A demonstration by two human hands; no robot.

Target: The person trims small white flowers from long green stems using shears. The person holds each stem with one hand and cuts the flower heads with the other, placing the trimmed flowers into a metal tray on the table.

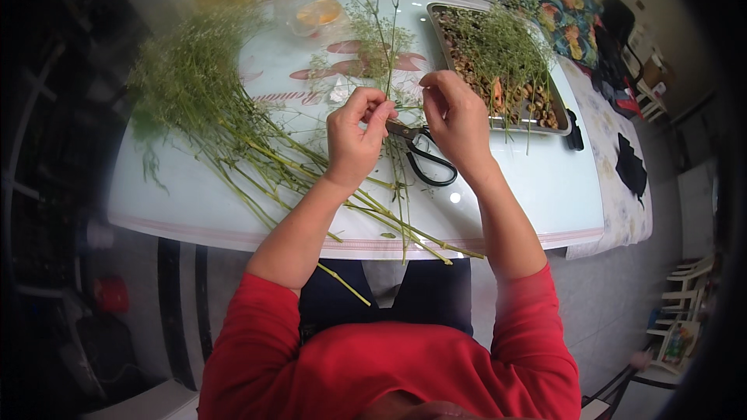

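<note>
My left hand [360, 131] pinches the thin green stems of a flower sprig [385, 41], whose fine branches rise away from me. Just to the right, my right hand [455, 114] is raised with its fingers curled; a thin stem reaches toward it, and whether the fingertips grip it I cannot tell. Between and below the hands, scissors [430, 157] with black loop handles lie on the table. A large bundle of baby's breath [198, 76] lies to the left, its thick stems crossing under my left forearm to the table's front edge.
At the back right, a metal tray [565, 122] holds brown dried pieces with cut sprigs on top. A black object [575, 131] lies beside its corner. A clear plastic container [318, 16] with orange contents stands at the back. A white crumpled piece [341, 90] lies behind my left hand.
</note>
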